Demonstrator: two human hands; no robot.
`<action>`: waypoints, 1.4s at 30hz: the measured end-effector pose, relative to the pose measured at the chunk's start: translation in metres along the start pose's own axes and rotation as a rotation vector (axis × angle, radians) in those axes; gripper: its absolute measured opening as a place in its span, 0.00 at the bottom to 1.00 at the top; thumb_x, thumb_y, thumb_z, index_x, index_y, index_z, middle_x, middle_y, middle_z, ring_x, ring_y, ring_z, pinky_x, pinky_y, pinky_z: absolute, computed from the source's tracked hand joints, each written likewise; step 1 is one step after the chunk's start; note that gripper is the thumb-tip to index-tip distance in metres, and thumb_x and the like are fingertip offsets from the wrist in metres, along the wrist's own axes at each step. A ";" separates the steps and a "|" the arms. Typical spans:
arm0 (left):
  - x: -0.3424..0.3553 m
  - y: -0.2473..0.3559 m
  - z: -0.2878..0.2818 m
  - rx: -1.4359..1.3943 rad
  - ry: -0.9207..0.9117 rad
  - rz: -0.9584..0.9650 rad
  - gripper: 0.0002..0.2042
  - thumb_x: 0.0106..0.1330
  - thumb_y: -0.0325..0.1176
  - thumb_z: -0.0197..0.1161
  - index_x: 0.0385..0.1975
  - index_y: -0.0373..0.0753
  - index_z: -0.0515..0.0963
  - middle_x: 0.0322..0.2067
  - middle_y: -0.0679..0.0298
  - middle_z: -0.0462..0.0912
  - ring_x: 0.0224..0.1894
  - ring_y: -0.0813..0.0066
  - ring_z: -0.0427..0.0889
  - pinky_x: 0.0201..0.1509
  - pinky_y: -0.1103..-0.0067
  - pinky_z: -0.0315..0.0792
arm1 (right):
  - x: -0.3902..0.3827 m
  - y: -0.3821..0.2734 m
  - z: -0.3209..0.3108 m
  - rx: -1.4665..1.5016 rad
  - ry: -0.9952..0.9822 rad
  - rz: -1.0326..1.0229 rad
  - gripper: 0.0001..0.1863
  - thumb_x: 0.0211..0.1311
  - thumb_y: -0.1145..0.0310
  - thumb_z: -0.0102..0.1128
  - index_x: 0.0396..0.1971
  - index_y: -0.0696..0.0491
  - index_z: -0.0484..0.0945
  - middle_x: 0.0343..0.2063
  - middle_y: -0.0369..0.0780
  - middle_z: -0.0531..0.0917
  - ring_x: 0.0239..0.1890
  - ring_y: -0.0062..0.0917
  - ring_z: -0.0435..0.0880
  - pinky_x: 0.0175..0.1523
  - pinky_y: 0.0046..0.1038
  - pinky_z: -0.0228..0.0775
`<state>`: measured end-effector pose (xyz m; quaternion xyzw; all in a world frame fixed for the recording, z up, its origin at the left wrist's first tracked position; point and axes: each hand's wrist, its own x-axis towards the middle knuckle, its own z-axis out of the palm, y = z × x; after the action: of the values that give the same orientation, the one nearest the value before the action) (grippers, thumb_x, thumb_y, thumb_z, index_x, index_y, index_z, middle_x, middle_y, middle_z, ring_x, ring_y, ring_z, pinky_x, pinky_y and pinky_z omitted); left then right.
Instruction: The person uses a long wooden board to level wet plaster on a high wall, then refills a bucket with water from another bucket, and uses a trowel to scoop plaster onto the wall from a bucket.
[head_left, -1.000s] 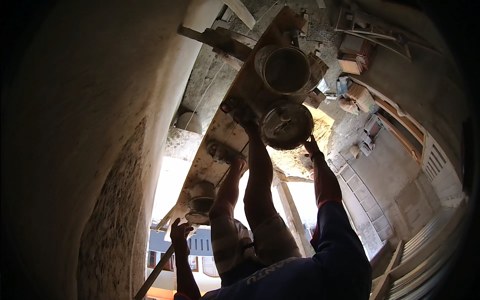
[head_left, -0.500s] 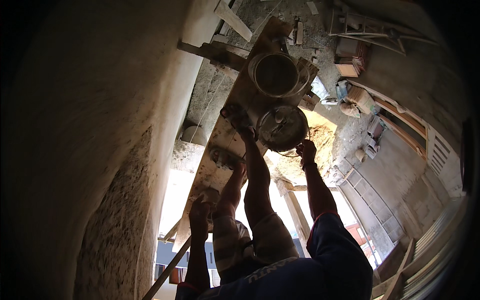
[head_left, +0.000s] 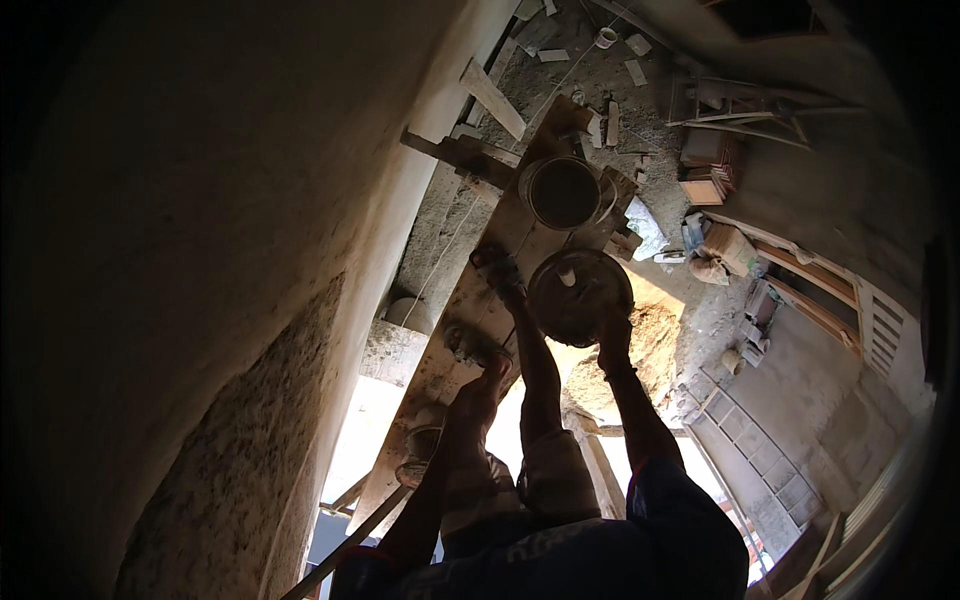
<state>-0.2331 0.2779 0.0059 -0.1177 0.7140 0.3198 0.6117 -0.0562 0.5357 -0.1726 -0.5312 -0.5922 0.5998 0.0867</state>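
Wall (head_left: 200,300): it fills the left of the view. Its upper part reads as a smooth coat; a rough, grainy patch (head_left: 230,470) shows lower down, so the coating is judged part done, with that patch left to cover. Plank (head_left: 440,360): it runs alongside the wall, high above the ground, and carries the person's feet and the vessels. Left hand (head_left: 478,392): it is raised over the plank, just beside the nearer foot (head_left: 465,345), and touches no tool that can be made out; whether its fingers are spread or closed cannot be told in this light. Bucket (head_left: 563,190): it stands upright at the far end of the plank, mouth up, with dark contents; the fill level cannot be read. Pan (head_left: 580,300): this round, shallow vessel sits between the bucket and the person, at the right edge of the plank, with a small pale object (head_left: 567,275) lying in it. Right hand (head_left: 612,335): it is clamped on the near rim of the pan; whether the pan rests on the plank or is lifted cannot be told. Ground below, right: a sand heap (head_left: 655,350) and scattered boards, well apart from both hands. Judgement: material handling is in hand; no mortar is being laid on the wall at this moment.
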 end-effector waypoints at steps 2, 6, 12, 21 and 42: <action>0.035 -0.055 0.035 -0.467 -0.130 0.481 0.24 0.71 0.37 0.52 0.64 0.33 0.61 0.59 0.55 0.68 0.61 0.65 0.68 0.64 0.72 0.62 | -0.031 -0.063 0.011 -0.126 -0.123 -0.133 0.16 0.67 0.67 0.54 0.50 0.59 0.74 0.40 0.39 0.80 0.39 0.21 0.78 0.40 0.25 0.71; 0.018 0.012 0.047 -0.696 -0.314 0.252 0.28 0.72 0.45 0.52 0.65 0.34 0.60 0.64 0.57 0.65 0.67 0.67 0.61 0.70 0.69 0.53 | -0.076 -0.115 0.035 -0.227 -0.165 -0.255 0.15 0.64 0.71 0.54 0.50 0.58 0.72 0.36 0.38 0.79 0.36 0.20 0.76 0.38 0.24 0.69; 0.042 -0.009 0.079 -1.263 -0.480 0.118 0.24 0.73 0.41 0.51 0.64 0.38 0.61 0.62 0.59 0.66 0.65 0.65 0.64 0.71 0.69 0.52 | -0.140 -0.201 0.083 -0.179 -0.303 -0.027 0.23 0.62 0.75 0.54 0.57 0.57 0.64 0.37 0.41 0.79 0.40 0.23 0.78 0.43 0.24 0.72; -0.026 -0.034 0.022 -0.662 0.337 0.617 0.17 0.67 0.30 0.57 0.54 0.33 0.70 0.47 0.58 0.77 0.46 0.67 0.77 0.53 0.76 0.71 | -0.189 -0.220 0.151 -0.719 -0.785 -1.041 0.18 0.48 0.63 0.63 0.39 0.57 0.81 0.35 0.47 0.82 0.38 0.41 0.81 0.42 0.47 0.73; -0.061 -0.190 -0.018 -1.813 0.790 0.073 0.13 0.67 0.48 0.57 0.29 0.47 0.70 0.22 0.69 0.71 0.25 0.76 0.71 0.27 0.75 0.66 | 0.055 -0.271 -0.003 -1.196 -0.822 -0.306 0.25 0.52 0.69 0.52 0.53 0.61 0.71 0.37 0.56 0.81 0.42 0.48 0.82 0.46 0.41 0.74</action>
<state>-0.1275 0.1080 0.0052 -0.6177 0.3550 0.7018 -0.0023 -0.2194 0.6549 0.0163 -0.1320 -0.8697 0.3067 -0.3635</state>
